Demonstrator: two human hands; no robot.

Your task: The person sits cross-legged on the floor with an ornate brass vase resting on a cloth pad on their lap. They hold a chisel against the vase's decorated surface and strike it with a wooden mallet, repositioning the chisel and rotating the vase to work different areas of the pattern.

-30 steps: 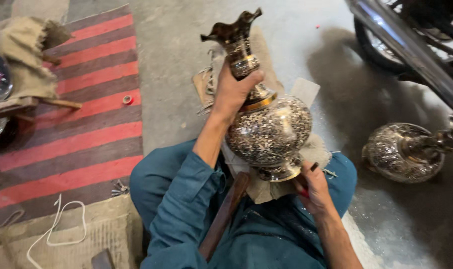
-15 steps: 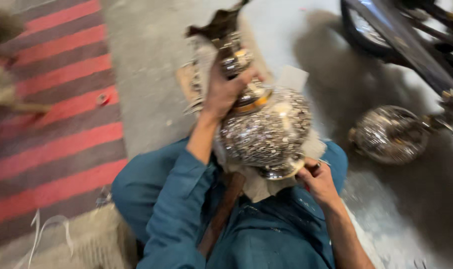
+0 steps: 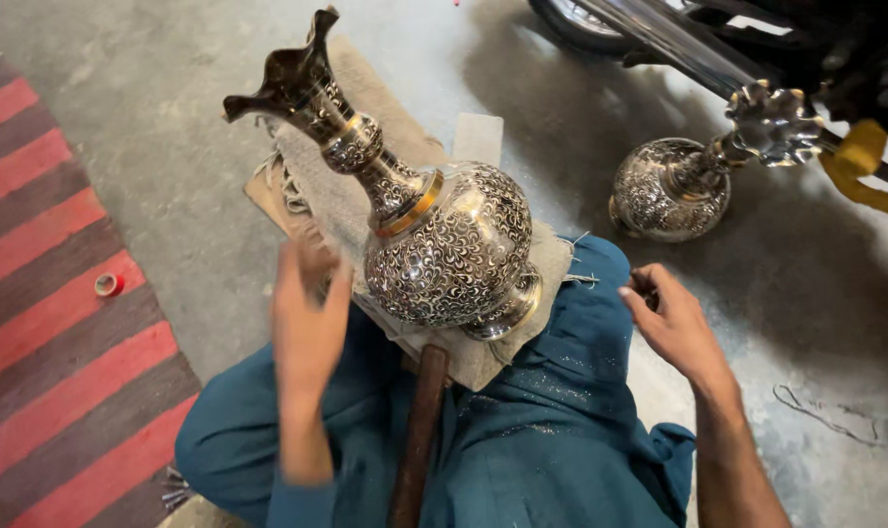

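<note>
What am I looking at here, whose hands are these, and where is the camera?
There is no machine: a person sits on a concrete floor, and the camera is worn on their head, looking down over their lap. The left hand is blurred and hangs beside a large engraved metal vase with a ruffled mouth; whether it touches the vase is unclear. The right hand is off to the side, fingers curled, holding nothing that shows. The vase lies tilted on a beige cloth over the teal-clad knees, above a wooden handle. A second similar vase stands on the floor near a motorcycle. A red striped rug lies to the left, with a small ring on it.
</note>
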